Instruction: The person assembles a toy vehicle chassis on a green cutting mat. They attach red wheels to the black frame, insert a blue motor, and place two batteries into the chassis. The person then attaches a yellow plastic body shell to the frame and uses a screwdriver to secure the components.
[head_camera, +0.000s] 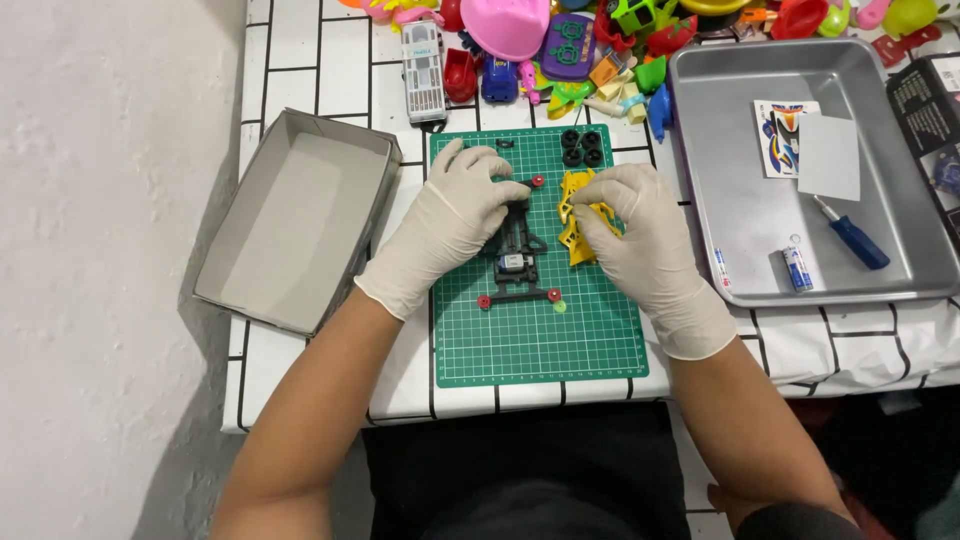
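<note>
Flanking green mat: gray box, metal tray

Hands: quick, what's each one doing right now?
Left hand: fingers resting on the black chassis.
Right hand: pinching the yellow frame.

Lying out: four black tyres, two batteries, one blue screwdriver, one metal tray, one grey box.

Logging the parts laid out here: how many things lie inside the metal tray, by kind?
Inside the metal tray:
Sticker sheet: 1
White card: 1
Blue-handled screwdriver: 1
Batteries: 2, the second by the tray's left wall
Total: 5
</note>
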